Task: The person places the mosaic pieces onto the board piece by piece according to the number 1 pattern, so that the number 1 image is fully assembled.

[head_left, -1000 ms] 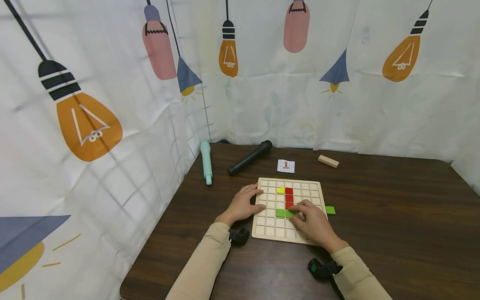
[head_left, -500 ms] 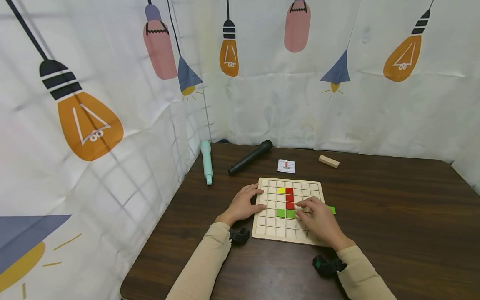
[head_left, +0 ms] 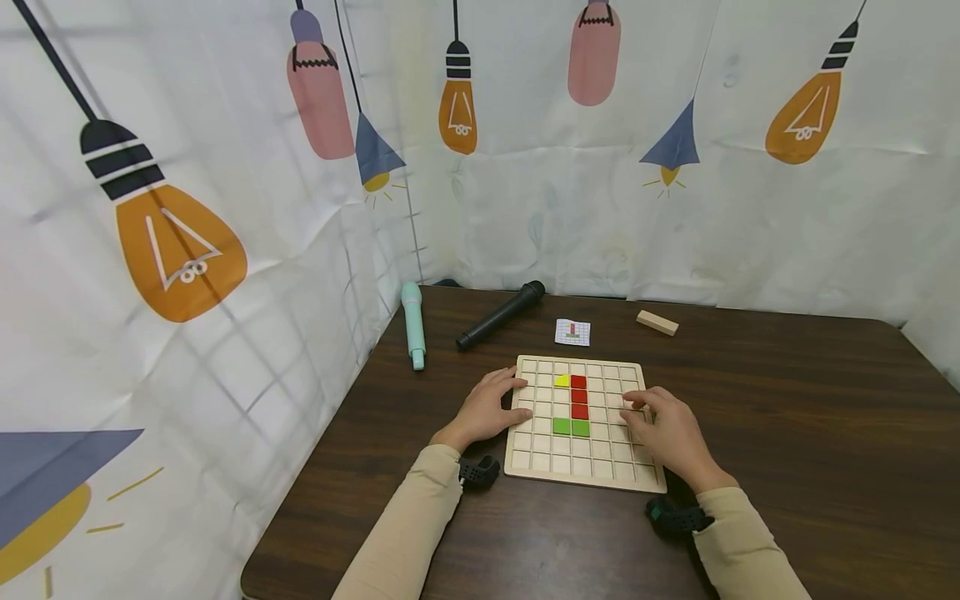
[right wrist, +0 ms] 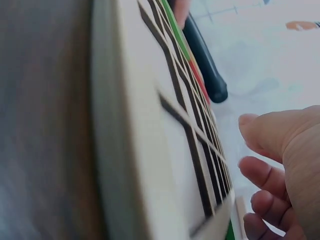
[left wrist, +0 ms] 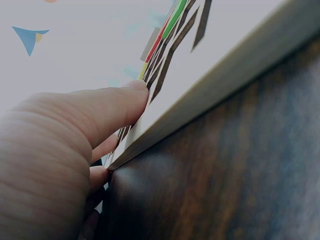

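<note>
A light wooden grid board (head_left: 550, 465) lies on the table. In its squares sit one yellow tile (head_left: 562, 381), a column of red tiles (head_left: 579, 397) and two green tiles (head_left: 570, 427) side by side. My left hand (head_left: 483, 410) rests at the board's left edge, thumb on the top face and fingers spread along the side. Over the board's right edge hovers my right hand (head_left: 671, 433), its fingers loosely bent and nothing between them. A loose green tile (right wrist: 230, 231) shows beyond the board in the right wrist view; the right hand hides it in the head view.
Behind the board lies a small card (head_left: 572, 332) with a coloured grid pattern. A black microphone (head_left: 500, 316) and a mint microphone (head_left: 413, 325) lie at the back left. A small wooden block (head_left: 657, 323) lies at the back right of the dark table (head_left: 810, 417).
My right hand has moved right, away from the right green tile on the board, towards the board's right edge. It now covers the loose green tile there. The left hand has stayed in place.
</note>
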The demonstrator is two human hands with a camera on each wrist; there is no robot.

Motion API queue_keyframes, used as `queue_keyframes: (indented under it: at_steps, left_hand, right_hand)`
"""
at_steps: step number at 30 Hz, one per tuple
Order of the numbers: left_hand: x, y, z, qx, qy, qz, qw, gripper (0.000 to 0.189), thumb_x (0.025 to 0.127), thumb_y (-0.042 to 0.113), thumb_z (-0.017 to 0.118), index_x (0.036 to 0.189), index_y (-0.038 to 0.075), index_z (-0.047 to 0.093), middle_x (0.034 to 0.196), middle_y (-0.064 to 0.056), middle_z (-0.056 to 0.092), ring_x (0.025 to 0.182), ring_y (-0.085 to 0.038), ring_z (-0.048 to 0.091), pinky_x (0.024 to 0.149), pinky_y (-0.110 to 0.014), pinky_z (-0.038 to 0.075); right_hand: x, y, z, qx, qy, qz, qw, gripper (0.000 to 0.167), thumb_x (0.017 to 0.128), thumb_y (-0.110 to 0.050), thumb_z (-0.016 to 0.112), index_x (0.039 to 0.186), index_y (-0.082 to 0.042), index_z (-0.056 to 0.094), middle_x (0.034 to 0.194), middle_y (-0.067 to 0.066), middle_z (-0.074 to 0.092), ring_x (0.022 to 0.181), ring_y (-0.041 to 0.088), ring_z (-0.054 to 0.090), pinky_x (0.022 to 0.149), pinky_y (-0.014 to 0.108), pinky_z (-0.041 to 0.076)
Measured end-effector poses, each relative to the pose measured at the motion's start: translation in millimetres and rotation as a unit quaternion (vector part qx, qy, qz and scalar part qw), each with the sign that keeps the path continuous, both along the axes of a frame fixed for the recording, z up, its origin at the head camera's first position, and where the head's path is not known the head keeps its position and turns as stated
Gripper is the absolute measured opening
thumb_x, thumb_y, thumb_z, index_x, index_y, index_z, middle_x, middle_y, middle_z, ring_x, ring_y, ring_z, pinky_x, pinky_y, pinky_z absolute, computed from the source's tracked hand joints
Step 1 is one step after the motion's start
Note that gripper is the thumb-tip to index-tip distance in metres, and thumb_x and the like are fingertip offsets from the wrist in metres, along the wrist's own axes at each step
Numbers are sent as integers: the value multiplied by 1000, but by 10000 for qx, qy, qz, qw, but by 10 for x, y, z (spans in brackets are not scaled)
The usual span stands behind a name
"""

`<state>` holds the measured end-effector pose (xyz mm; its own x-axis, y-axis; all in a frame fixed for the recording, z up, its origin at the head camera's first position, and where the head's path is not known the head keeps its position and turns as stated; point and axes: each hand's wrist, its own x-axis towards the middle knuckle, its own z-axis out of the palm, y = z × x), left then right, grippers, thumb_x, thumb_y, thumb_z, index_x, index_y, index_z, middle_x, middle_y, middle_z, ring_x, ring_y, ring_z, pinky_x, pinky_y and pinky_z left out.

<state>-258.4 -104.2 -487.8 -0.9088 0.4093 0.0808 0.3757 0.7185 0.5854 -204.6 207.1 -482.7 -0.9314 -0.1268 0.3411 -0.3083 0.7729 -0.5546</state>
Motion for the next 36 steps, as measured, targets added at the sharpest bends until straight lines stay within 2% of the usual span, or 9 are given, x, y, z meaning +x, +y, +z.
queue_keyframes:
  at_steps: [6, 11, 17, 24, 29, 36]
  left_hand:
    - [1, 0, 3, -28, -33, 6, 10000, 57, 90, 40, 69, 139, 17, 55, 157, -2, 33, 146, -23, 23, 113, -53, 26]
    - [-3, -1, -2, -32, -34, 18, 10000, 57, 90, 40, 69, 139, 17, 55, 157, -2, 33, 146, -23, 23, 114, -53, 25]
    - [-5, -4, -11, -72, 3, -5, 10000, 56, 90, 40, 69, 139, 17, 55, 157, -3, 34, 146, -23, 24, 114, -52, 25]
    - [-6, -2, -11, -62, 15, -18, 10000, 57, 90, 40, 69, 139, 16, 55, 157, -3, 34, 146, -23, 24, 114, -52, 25]
    - [-6, 4, -6, -73, 3, -11, 10000, 58, 90, 41, 69, 140, 16, 54, 157, -3, 33, 146, -23, 24, 114, -52, 26]
    - [-9, 5, -8, -101, -37, 24, 9999, 58, 90, 41, 69, 140, 17, 54, 158, -2, 32, 146, -22, 23, 114, -52, 25]
  right_hand:
    - [-26, 130, -5, 26, 118, -120, 9999, 28, 90, -17, 71, 115, -6, 70, 96, 5, 63, 81, 22, 59, 64, 35, 47]
    - [-46, 212, -8, -36, 194, -182, 9996, 27, 90, -17, 71, 115, -5, 70, 99, 8, 65, 82, 24, 60, 67, 39, 49]
    - [-45, 314, -6, -110, 222, -252, 9994, 26, 90, -16, 71, 114, -4, 70, 101, 11, 65, 87, 30, 61, 73, 49, 50]
    - [-38, 419, 1, -63, -158, -337, 9993, 31, 93, -22, 69, 119, -4, 68, 108, 14, 62, 92, 32, 58, 74, 50, 49]
    - [-27, 469, 33, 107, -537, -292, 9981, 34, 94, -24, 68, 121, -4, 66, 111, 15, 63, 88, 27, 55, 70, 43, 46]
    - [-22, 546, 49, 307, -816, -61, 9962, 39, 91, -28, 70, 121, -4, 66, 113, 16, 62, 85, 22, 54, 67, 37, 45]
